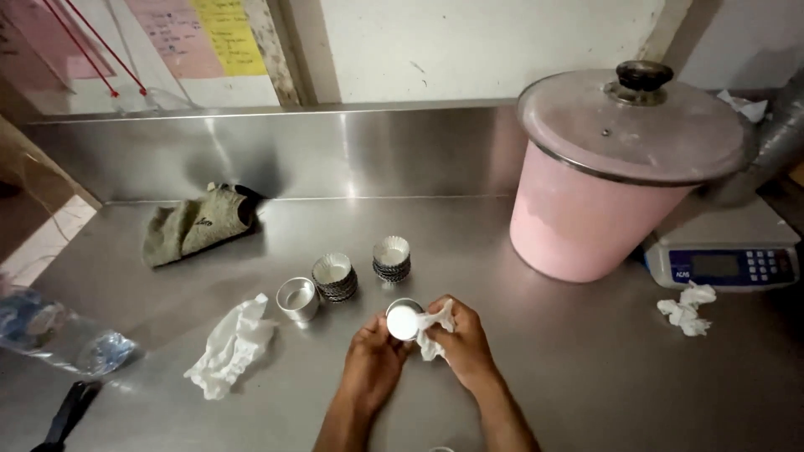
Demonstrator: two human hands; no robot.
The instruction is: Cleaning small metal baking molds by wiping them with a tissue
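My left hand (374,357) holds a small round metal cup (403,319) just above the steel counter. My right hand (463,345) presses a crumpled white tissue (433,331) against the cup's rim and side. Just beyond my hands stand two stacks of fluted metal tart moulds (335,277) (392,259). A single plain metal cup (297,298) sits to the left of them, upright.
A pink bucket with a metal lid (614,172) stands at the right, a digital scale (722,253) beside it. Crumpled tissues (231,345) (688,306), a grey cloth (196,223), a plastic bag (59,335) and a black handle (67,413) lie on the steel counter (586,368).
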